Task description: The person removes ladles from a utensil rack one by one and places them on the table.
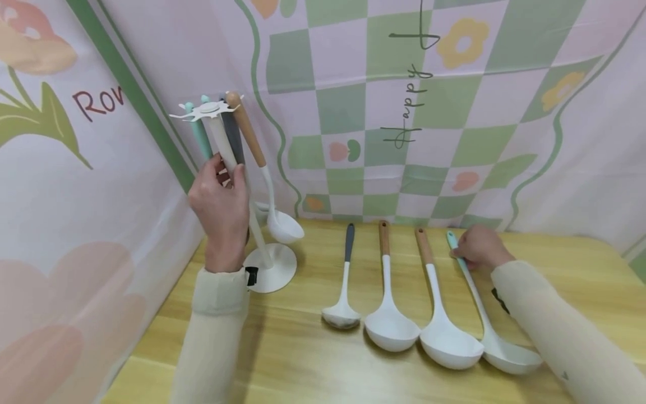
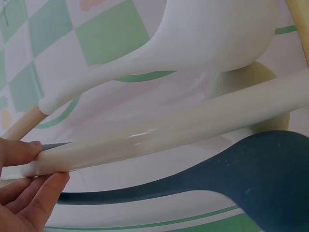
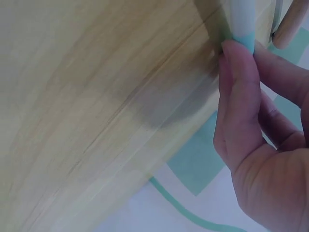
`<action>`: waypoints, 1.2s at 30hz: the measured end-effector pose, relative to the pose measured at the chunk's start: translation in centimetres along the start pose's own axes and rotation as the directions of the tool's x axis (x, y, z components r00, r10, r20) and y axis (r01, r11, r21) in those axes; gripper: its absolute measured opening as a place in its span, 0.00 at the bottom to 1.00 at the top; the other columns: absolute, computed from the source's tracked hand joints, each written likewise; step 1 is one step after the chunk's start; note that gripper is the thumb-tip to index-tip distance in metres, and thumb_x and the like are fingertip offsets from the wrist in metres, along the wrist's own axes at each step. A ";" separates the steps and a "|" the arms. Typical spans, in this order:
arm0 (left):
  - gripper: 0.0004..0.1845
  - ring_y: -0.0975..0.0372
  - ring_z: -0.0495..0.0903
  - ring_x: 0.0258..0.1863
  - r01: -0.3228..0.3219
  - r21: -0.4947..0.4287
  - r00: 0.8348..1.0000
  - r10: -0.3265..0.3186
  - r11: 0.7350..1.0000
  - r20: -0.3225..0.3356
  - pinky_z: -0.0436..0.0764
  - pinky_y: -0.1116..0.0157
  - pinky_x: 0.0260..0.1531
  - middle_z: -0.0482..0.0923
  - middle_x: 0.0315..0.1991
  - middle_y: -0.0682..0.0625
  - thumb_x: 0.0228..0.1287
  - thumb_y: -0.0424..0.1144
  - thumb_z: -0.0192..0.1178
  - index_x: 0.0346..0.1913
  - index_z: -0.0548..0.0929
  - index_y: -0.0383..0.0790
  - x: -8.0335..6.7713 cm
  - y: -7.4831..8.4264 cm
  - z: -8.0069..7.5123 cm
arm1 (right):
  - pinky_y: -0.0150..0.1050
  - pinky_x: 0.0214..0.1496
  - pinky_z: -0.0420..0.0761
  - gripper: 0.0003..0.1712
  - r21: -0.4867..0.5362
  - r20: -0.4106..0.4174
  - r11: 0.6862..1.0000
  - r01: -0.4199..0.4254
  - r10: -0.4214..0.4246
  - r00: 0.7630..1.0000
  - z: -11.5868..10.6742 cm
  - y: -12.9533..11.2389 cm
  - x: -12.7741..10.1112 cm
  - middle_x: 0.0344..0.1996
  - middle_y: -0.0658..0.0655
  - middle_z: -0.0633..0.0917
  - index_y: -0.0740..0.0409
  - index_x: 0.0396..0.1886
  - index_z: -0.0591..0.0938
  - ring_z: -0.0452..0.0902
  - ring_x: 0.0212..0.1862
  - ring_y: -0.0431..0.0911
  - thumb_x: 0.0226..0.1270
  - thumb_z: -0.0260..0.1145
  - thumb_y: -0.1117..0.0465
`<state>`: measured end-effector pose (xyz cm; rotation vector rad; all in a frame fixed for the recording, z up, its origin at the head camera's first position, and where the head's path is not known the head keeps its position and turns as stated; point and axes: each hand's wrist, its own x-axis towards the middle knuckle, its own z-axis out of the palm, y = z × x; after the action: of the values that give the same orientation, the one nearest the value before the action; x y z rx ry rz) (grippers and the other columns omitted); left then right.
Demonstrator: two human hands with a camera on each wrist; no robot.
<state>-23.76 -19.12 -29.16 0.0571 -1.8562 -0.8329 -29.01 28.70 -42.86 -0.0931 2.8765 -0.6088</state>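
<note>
Two hands, well apart, work over a wooden table (image 1: 298, 370): the left hand (image 1: 220, 196), left of the frame's centre, grips the post of a white rack (image 1: 222, 140), while the right hand (image 1: 481, 247), toward the right edge, pinches the handle of a mint-handled utensil (image 1: 476, 297). Four utensils lie side by side across the lower centre and lower right, heads toward the camera: one grey-handled utensil (image 1: 345, 283), two wood-handled utensils (image 1: 387, 280) (image 1: 436, 292) and, furthest right, the mint one. Upper left, at least four handles hang around the rack's single crown (image 1: 211, 108): two mint handles (image 1: 201, 137), one grey handle (image 1: 232, 137) and one wood-handled ladle (image 1: 249, 133), its white bowl hanging above the round base. The left wrist view shows thumb and fingertips closed on the post, with a dark utensil head (image 2: 277, 169) at lower right. In the right wrist view, at the upper right, finger and thumb meet on the mint handle just where the white stem begins. A checked cloth (image 1: 388, 157) fills the upper centre behind.
</note>
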 end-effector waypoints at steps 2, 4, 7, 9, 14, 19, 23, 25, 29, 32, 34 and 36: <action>0.16 0.45 0.90 0.39 0.007 -0.013 1.000 -0.007 1.000 -0.016 0.91 0.53 0.41 0.89 0.44 0.32 0.70 0.35 0.70 0.52 0.86 0.25 -0.2 0.0 0.1 | 0.35 0.27 0.75 0.17 0.008 -0.002 1.000 -0.007 0.007 1.000 0.0 0.0 0.0 0.12 0.51 0.81 0.59 0.20 0.82 0.77 0.18 0.41 0.69 0.70 0.59; 0.17 0.46 0.90 0.39 0.010 -0.020 0.999 -0.011 1.000 -0.035 0.91 0.54 0.41 0.88 0.44 0.32 0.69 0.36 0.71 0.53 0.86 0.25 -0.4 -0.1 0.2 | 0.35 0.26 0.76 0.17 0.009 -0.006 1.000 -0.005 0.005 1.000 0.1 0.1 0.1 0.12 0.51 0.81 0.59 0.20 0.82 0.78 0.18 0.41 0.68 0.70 0.58; 0.19 0.46 0.90 0.39 0.006 -0.015 0.998 -0.007 1.000 -0.062 0.92 0.55 0.41 0.88 0.44 0.32 0.66 0.37 0.74 0.53 0.86 0.26 -0.6 -0.1 0.4 | 0.35 0.25 0.76 0.16 0.000 -0.011 1.000 0.005 -0.005 1.000 0.1 0.2 0.2 0.12 0.51 0.80 0.60 0.21 0.82 0.78 0.17 0.41 0.67 0.70 0.59; 0.19 0.45 0.90 0.39 0.003 -0.004 0.997 -0.004 1.000 -0.078 0.92 0.55 0.40 0.87 0.44 0.32 0.66 0.36 0.74 0.53 0.87 0.26 -0.7 -0.2 0.5 | 0.35 0.24 0.77 0.15 -0.003 -0.014 1.000 0.007 -0.007 1.000 0.1 0.0 0.2 0.12 0.51 0.81 0.61 0.22 0.82 0.79 0.17 0.41 0.67 0.70 0.60; 0.16 0.46 0.90 0.38 0.015 0.005 0.995 -0.015 1.000 -0.099 0.92 0.56 0.39 0.88 0.44 0.32 0.66 0.33 0.73 0.51 0.87 0.25 -0.7 -0.3 0.6 | 0.34 0.24 0.78 0.13 0.025 -0.002 0.999 -0.022 0.022 1.000 0.1 -0.2 0.2 0.12 0.51 0.81 0.63 0.23 0.83 0.79 0.18 0.41 0.67 0.70 0.61; 0.14 0.44 0.90 0.38 0.014 0.003 0.996 -0.013 1.000 -0.093 0.91 0.54 0.39 0.88 0.42 0.31 0.65 0.31 0.72 0.49 0.87 0.24 -0.5 -0.2 0.8 | 0.35 0.24 0.78 0.14 0.034 -0.001 0.999 -0.032 0.032 0.999 0.1 0.1 0.2 0.12 0.51 0.80 0.61 0.22 0.83 0.79 0.18 0.41 0.67 0.70 0.60; 0.14 0.43 0.89 0.38 0.001 0.008 0.998 0.000 1.000 -0.067 0.91 0.53 0.41 0.88 0.43 0.31 0.66 0.31 0.71 0.49 0.87 0.23 -0.3 -0.1 0.7 | 0.35 0.26 0.77 0.15 0.035 0.005 0.999 -0.039 0.039 0.999 0.1 0.2 0.1 0.13 0.50 0.80 0.60 0.21 0.83 0.79 0.19 0.41 0.68 0.70 0.59; 0.14 0.43 0.90 0.39 -0.009 0.015 0.999 0.010 1.000 -0.051 0.92 0.53 0.41 0.88 0.43 0.30 0.67 0.32 0.71 0.49 0.87 0.23 -0.3 -0.2 0.5 | 0.35 0.26 0.77 0.15 0.035 0.012 0.998 -0.043 0.042 0.999 0.1 0.1 0.1 0.13 0.51 0.81 0.60 0.22 0.84 0.79 0.19 0.42 0.68 0.70 0.59; 0.14 0.43 0.90 0.38 -0.025 0.021 0.999 0.026 0.999 -0.035 0.91 0.53 0.41 0.88 0.42 0.30 0.68 0.32 0.70 0.49 0.87 0.23 -0.1 -0.3 0.4 | 0.36 0.27 0.78 0.14 0.038 0.022 0.998 -0.044 0.044 0.999 -0.1 0.0 0.0 0.15 0.52 0.82 0.63 0.24 0.84 0.80 0.20 0.42 0.69 0.70 0.59; 0.12 0.43 0.89 0.37 -0.035 0.022 0.999 0.036 0.999 -0.033 0.90 0.52 0.41 0.88 0.41 0.30 0.68 0.31 0.69 0.48 0.87 0.23 0.1 -0.4 0.3 | 0.35 0.27 0.79 0.13 0.041 0.023 0.998 -0.045 0.044 0.999 -0.2 -0.1 0.0 0.16 0.53 0.83 0.64 0.27 0.85 0.80 0.20 0.42 0.69 0.70 0.59; 0.12 0.43 0.89 0.36 -0.034 0.017 0.999 0.035 0.999 -0.031 0.89 0.51 0.41 0.88 0.41 0.30 0.67 0.30 0.68 0.48 0.87 0.23 0.2 -0.5 0.2 | 0.35 0.27 0.79 0.14 0.042 0.022 0.998 -0.047 0.047 0.999 -0.1 -0.1 0.0 0.16 0.53 0.83 0.65 0.27 0.85 0.80 0.21 0.42 0.69 0.70 0.59; 0.12 0.43 0.89 0.37 -0.034 0.016 0.999 0.034 0.999 -0.022 0.89 0.51 0.41 0.88 0.41 0.31 0.68 0.30 0.68 0.48 0.87 0.23 0.3 -0.6 0.2 | 0.36 0.27 0.79 0.14 0.041 0.019 0.998 -0.046 0.046 0.999 -0.1 -0.2 0.0 0.16 0.53 0.83 0.64 0.27 0.84 0.80 0.21 0.42 0.69 0.71 0.59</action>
<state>-24.28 -19.56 -29.31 0.0445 -1.8382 -0.7912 -28.99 28.62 -42.67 -0.0259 2.8383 -0.6551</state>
